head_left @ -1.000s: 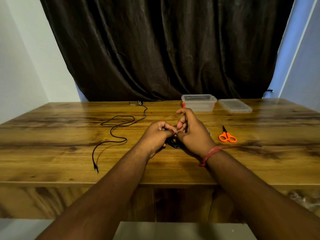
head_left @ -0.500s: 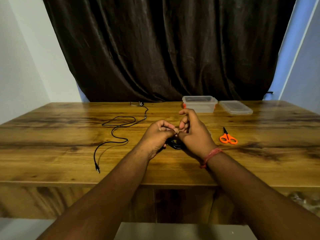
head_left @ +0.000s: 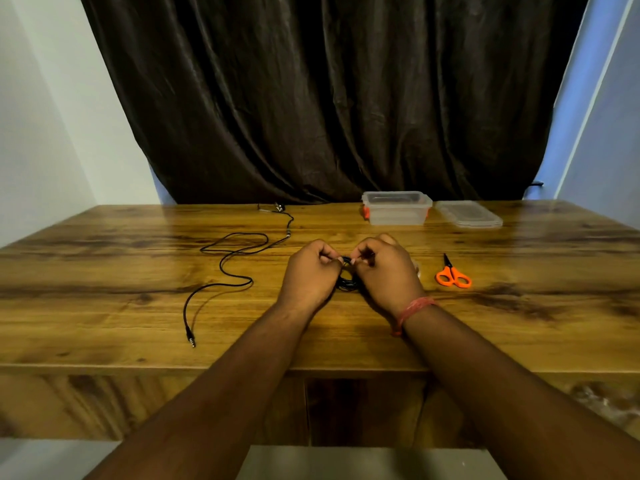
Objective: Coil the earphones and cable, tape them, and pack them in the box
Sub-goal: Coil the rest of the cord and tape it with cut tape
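Note:
A small black coiled cable (head_left: 347,283) sits between my two hands at the middle of the wooden table (head_left: 104,306). My left hand (head_left: 310,271) and my right hand (head_left: 388,270) both pinch its top with curled fingers, fingertips almost meeting. Most of the coil is hidden behind my hands. A second black cable, the loose earphones (head_left: 228,265), snakes across the table to the left, its jack plug (head_left: 190,339) near the front edge. The clear plastic box (head_left: 396,207) stands open at the back, its lid (head_left: 468,213) lying beside it on the right.
Orange-handled scissors (head_left: 453,275) lie right of my right hand. A dark curtain (head_left: 329,98) hangs behind the table. Something pale, partly hidden, shows at my right hand's far side (head_left: 417,268). A red thread band circles my right wrist (head_left: 410,311).
My right hand has lowered and curled its raised fingers, coming down to pinch the coil opposite my left hand. The loose earphones have not moved.

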`<state>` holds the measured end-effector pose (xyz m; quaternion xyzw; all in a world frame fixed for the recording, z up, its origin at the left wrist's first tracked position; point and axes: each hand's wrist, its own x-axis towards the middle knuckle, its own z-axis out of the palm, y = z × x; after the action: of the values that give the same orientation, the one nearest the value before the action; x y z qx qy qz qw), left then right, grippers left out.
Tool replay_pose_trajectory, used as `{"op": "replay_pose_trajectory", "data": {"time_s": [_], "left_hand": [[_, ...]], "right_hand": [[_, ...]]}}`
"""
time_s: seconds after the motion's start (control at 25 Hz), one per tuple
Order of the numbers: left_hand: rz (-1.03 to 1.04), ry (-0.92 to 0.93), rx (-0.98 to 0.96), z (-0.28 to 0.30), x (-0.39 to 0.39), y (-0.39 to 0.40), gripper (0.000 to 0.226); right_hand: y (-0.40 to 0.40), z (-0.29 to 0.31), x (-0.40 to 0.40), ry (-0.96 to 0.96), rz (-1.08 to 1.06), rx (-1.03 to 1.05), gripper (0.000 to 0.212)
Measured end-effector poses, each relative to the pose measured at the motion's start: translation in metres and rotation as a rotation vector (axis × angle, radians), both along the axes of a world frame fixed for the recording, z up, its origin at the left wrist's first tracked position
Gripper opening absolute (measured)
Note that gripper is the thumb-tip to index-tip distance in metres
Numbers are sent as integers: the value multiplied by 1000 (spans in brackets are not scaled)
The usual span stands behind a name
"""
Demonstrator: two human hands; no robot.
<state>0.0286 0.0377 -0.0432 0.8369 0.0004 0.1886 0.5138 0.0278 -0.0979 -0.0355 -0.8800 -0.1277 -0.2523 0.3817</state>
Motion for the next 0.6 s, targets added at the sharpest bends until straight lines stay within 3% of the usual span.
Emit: {"op": "replay_pose_trajectory", "data": {"time_s": [0.16,0.36,0.6], "left_hand": [[30,-14,137,-4,6,1,7],[54,26,226,-4,12,1,17],[46,34,115,-2,7,3,24]], "right_hand": [[2,0,-1,3,12,-169,10],[3,1,-2,42,9,-213,21],[0,3,-6,79,40,-224,23]]}}
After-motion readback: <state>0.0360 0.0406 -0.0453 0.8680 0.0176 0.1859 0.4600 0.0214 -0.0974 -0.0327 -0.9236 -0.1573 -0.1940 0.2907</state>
